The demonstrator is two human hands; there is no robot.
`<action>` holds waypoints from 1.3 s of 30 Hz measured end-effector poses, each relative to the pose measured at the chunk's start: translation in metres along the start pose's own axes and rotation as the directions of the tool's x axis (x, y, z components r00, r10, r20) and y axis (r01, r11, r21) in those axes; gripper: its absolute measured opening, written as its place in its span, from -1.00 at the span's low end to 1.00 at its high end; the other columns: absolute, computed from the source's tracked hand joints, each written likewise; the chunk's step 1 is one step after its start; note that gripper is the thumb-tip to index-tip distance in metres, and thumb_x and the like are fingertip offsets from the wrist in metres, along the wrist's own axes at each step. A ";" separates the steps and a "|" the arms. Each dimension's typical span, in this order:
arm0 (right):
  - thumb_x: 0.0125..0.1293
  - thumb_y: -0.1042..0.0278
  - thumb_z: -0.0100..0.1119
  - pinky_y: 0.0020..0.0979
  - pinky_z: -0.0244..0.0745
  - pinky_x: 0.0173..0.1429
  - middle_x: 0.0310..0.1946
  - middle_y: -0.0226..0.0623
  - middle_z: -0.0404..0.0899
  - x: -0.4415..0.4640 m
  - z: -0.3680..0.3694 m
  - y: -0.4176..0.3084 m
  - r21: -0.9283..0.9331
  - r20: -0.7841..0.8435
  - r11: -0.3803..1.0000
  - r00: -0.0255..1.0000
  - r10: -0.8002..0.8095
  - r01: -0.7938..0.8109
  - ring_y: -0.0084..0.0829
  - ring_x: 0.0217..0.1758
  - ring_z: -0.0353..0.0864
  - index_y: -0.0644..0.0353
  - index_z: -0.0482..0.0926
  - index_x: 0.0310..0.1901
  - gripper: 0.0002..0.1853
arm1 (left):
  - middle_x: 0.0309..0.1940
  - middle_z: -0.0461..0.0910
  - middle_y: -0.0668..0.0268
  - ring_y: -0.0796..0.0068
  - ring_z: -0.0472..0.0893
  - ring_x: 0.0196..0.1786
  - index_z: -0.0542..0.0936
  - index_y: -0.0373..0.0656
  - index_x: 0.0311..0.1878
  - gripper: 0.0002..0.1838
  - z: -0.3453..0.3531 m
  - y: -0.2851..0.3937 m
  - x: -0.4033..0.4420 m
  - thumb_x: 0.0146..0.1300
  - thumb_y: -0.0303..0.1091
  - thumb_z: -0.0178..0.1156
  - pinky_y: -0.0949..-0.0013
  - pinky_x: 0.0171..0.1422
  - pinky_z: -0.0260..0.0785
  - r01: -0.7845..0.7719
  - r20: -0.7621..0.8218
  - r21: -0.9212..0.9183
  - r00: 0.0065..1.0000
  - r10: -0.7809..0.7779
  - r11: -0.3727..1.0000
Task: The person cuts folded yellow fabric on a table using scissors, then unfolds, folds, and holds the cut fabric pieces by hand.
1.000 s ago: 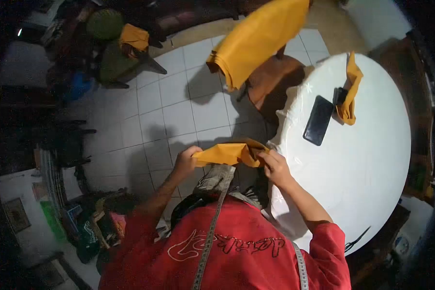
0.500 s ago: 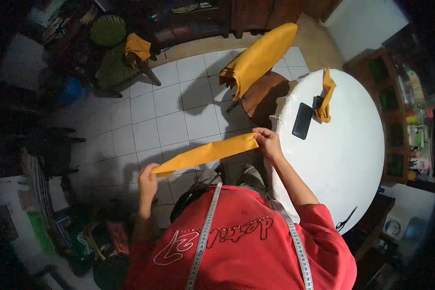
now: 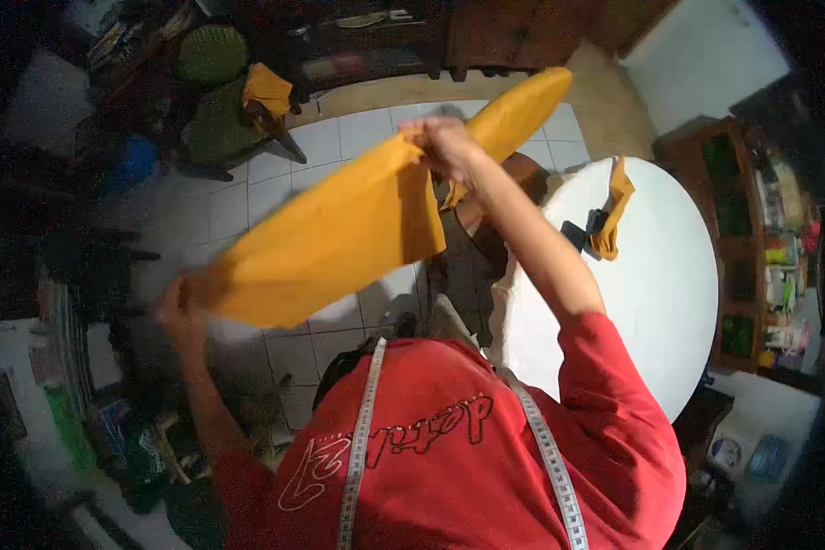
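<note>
A mustard-yellow piece of cloth [image 3: 330, 238] is stretched in the air in front of me, spread wide and hanging below its upper edge. At its upper right corner, my right hand [image 3: 445, 147] pinches the fabric, slightly blurred. Down at the lower left end, my left hand [image 3: 185, 307] is closed on the cloth, its fingers dark and smeared. Behind my right hand, a folded stack of the same yellow fabric [image 3: 522, 115] rests on a brown wooden stool [image 3: 525, 174]. A measuring tape [image 3: 367, 422] hangs around my neck over the red shirt.
To the right stands a round white table [image 3: 651, 312] bearing a phone [image 3: 574, 235] and a twisted yellow cloth strip [image 3: 614, 220]. More yellow cloth [image 3: 268, 90] lies over a green chair [image 3: 215, 128] at the upper left. A cabinet [image 3: 738, 238] stands beyond the table.
Both hands have moved left, the right one also upward and away from the table. The yellow cloth, a narrow folded band before, has opened into a broad sheet.
</note>
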State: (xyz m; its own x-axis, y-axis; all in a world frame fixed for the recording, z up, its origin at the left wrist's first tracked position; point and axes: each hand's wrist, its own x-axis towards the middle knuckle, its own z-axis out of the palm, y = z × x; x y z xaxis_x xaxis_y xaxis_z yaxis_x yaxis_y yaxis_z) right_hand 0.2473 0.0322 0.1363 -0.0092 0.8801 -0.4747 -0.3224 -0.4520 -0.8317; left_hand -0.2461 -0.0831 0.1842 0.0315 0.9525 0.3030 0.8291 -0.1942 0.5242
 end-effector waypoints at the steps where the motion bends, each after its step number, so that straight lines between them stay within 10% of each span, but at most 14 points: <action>1: 0.47 0.65 -0.07 -0.53 0.64 -0.21 -0.16 -0.25 0.65 0.012 0.004 -0.022 -0.005 0.035 1.000 0.999 -0.014 0.014 -0.47 -0.24 0.64 0.21 0.66 0.17 -0.63 | -0.09 0.78 0.26 0.35 0.70 -0.13 0.72 -0.25 0.06 -0.80 -0.003 0.002 0.015 0.45 -0.49 0.20 0.28 -0.03 0.54 -0.055 -0.057 0.070 0.997 0.059 0.996; 12: 0.50 0.58 0.13 -0.67 0.71 -0.16 0.00 -0.17 0.71 0.129 -0.036 -0.191 -0.182 0.316 0.915 0.903 -0.292 0.360 -0.50 -0.16 0.74 0.24 0.64 0.19 -0.71 | -0.08 0.79 0.22 0.36 0.70 -0.15 0.71 -0.22 0.14 -0.73 0.029 0.120 0.107 0.43 -0.48 0.22 0.28 -0.07 0.54 -0.013 -0.198 0.077 0.980 0.028 0.997; 22: 0.56 0.57 0.04 -0.70 0.65 -0.22 0.01 -0.23 0.72 0.135 -0.197 -0.264 -0.471 0.080 0.808 0.929 -0.361 0.354 -0.55 -0.17 0.72 0.18 0.64 0.22 -0.69 | -0.18 0.77 0.18 0.25 0.69 -0.25 0.71 -0.29 0.06 -0.67 0.172 0.216 0.155 0.21 -0.65 0.26 0.24 -0.16 0.53 -0.034 0.114 -0.301 0.991 0.071 0.953; 24: 0.55 0.58 0.06 -0.66 0.65 -0.21 -0.02 -0.23 0.72 0.137 -0.230 -0.268 -0.479 0.008 0.831 0.949 -0.316 0.281 -0.58 -0.19 0.71 0.16 0.64 0.20 -0.70 | -0.24 0.76 0.15 0.18 0.68 -0.29 0.71 -0.32 0.00 -0.69 0.185 0.239 0.176 0.17 -0.66 0.24 0.18 -0.22 0.52 -0.569 -0.071 -0.161 0.821 0.566 0.806; 25: 0.55 0.58 0.06 -0.66 0.65 -0.21 -0.02 -0.23 0.72 0.133 -0.241 -0.267 -0.481 0.004 0.829 0.947 -0.322 0.284 -0.58 -0.19 0.71 0.16 0.64 0.20 -0.70 | -0.24 0.76 0.15 0.18 0.68 -0.29 0.71 -0.32 0.00 -0.69 0.195 0.245 0.183 0.17 -0.66 0.24 0.18 -0.22 0.52 -0.574 -0.075 -0.164 0.818 0.570 0.802; 39: 0.54 0.55 -0.08 -0.48 0.69 -0.19 -0.02 -0.22 0.71 0.181 -0.321 -0.234 -0.435 -0.088 0.885 0.971 -0.222 0.163 -0.39 -0.13 0.70 0.23 0.67 0.04 -0.72 | -0.22 0.82 0.11 0.03 0.73 -0.32 0.70 -0.34 -0.03 -0.74 0.289 0.246 0.220 0.21 -0.64 0.21 0.16 -0.18 0.57 -0.226 0.102 -0.335 0.956 0.274 0.915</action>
State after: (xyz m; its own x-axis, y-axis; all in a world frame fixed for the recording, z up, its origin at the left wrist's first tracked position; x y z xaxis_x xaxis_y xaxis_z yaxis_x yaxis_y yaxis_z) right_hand 0.6255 0.2509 0.1527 0.1460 0.9421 -0.3018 0.1250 -0.3202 -0.9391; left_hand 0.1260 0.1461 0.1498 0.3144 0.8816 0.3521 0.5639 -0.4718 0.6778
